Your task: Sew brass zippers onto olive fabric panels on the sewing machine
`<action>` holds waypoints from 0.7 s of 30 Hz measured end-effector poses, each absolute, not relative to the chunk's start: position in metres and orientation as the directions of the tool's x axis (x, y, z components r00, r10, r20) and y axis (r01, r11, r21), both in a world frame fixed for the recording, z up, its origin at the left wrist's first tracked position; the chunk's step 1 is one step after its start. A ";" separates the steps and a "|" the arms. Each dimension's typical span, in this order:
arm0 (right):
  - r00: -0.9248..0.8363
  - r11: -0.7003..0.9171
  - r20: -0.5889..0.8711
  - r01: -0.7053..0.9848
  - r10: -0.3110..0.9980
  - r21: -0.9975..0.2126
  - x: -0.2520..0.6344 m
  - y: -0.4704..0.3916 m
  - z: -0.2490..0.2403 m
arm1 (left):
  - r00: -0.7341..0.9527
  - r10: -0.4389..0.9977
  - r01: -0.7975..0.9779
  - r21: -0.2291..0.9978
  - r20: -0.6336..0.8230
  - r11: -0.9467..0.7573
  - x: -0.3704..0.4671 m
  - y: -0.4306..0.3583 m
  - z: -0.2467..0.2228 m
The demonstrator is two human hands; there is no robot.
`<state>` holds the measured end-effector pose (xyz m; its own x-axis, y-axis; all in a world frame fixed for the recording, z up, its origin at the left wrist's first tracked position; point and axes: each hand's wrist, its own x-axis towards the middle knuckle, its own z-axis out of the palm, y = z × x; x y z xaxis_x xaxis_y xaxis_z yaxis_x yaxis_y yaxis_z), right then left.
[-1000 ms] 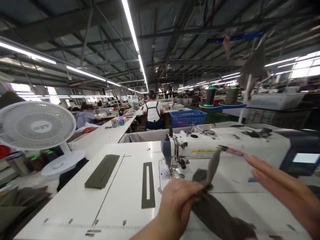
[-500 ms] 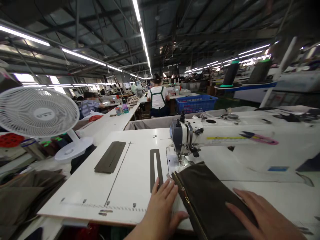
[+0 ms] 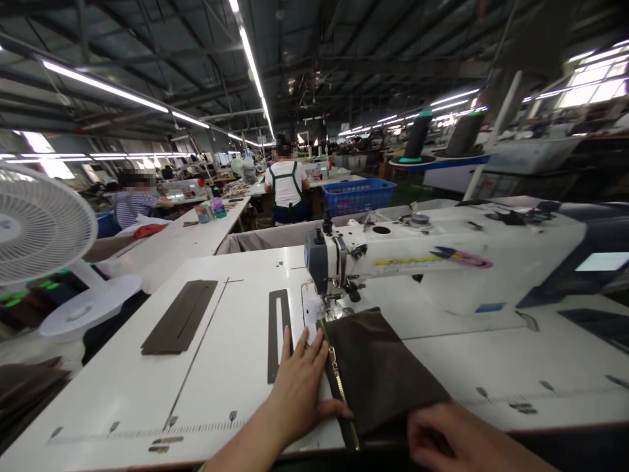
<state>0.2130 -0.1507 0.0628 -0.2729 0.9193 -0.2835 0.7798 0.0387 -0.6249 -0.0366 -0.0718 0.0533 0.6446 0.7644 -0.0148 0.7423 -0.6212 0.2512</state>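
A dark olive fabric piece (image 3: 388,367) lies on the white sewing table, its top end close to the presser foot of the sewing machine (image 3: 339,262). A gold zipper (image 3: 338,377) runs along its left edge. My left hand (image 3: 299,387) rests flat with fingers spread, its fingertips and thumb at the zipper edge. At the fabric's lower right corner, my right hand (image 3: 437,432) is closed on the cloth, fingers curled. A slotted dark strip (image 3: 272,341) lies just left of my left hand. Farther left sits a stack of olive pieces (image 3: 181,316).
A white fan (image 3: 88,295) stands at the left. Pink-handled snips (image 3: 462,257) lie against the machine arm. Thread cones (image 3: 417,137) stand behind it. A blue basket (image 3: 358,195) and two people, seen from behind or the side, are farther back.
The view has turned right. The fabric's top end now sits nearer the presser foot. My right hand has gone from lying spread on the cloth to closed at its lower corner.
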 end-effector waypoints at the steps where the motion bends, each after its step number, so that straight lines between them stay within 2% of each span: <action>1: -0.255 0.017 -0.277 0.762 0.926 -0.647 0.216 -0.150 0.064 | 0.645 0.764 0.743 0.247 -0.017 -0.622 -0.036 -0.072 0.053; 5: -0.062 -0.058 -0.130 0.656 0.990 -0.752 0.230 -0.143 0.062 | 0.653 0.757 0.741 0.224 -0.022 -0.633 -0.035 -0.072 0.053; 8: -0.136 0.045 -0.071 0.694 0.988 -0.718 0.245 -0.139 0.051 | 0.649 0.761 0.749 0.205 -0.028 -0.631 -0.036 -0.073 0.052; 10: -0.112 0.178 0.150 0.808 0.982 -0.562 0.257 -0.133 0.047 | 0.641 0.767 0.752 0.214 -0.022 -0.623 -0.037 -0.072 0.051; 12: -0.044 0.206 0.436 0.921 0.899 -0.331 0.260 -0.122 0.049 | 0.644 0.765 0.745 0.234 -0.009 -0.625 -0.035 -0.071 0.049; 13: -0.074 0.225 0.500 0.942 0.863 -0.248 0.256 -0.114 0.051 | 0.651 0.759 0.737 0.243 -0.002 -0.631 -0.034 -0.070 0.049; 17: -0.397 0.474 0.435 0.877 0.808 -0.080 0.207 -0.083 0.045 | 0.667 0.745 0.717 0.270 0.003 -0.643 -0.023 -0.067 0.052; 18: -0.423 0.473 0.442 0.881 0.791 -0.004 0.196 -0.076 0.037 | 0.659 0.752 0.725 0.271 -0.003 -0.633 -0.021 -0.067 0.053; 21: -0.366 0.404 0.467 0.915 0.805 0.020 0.188 -0.063 0.005 | 0.629 0.777 0.749 0.278 -0.013 -0.602 -0.018 -0.069 0.059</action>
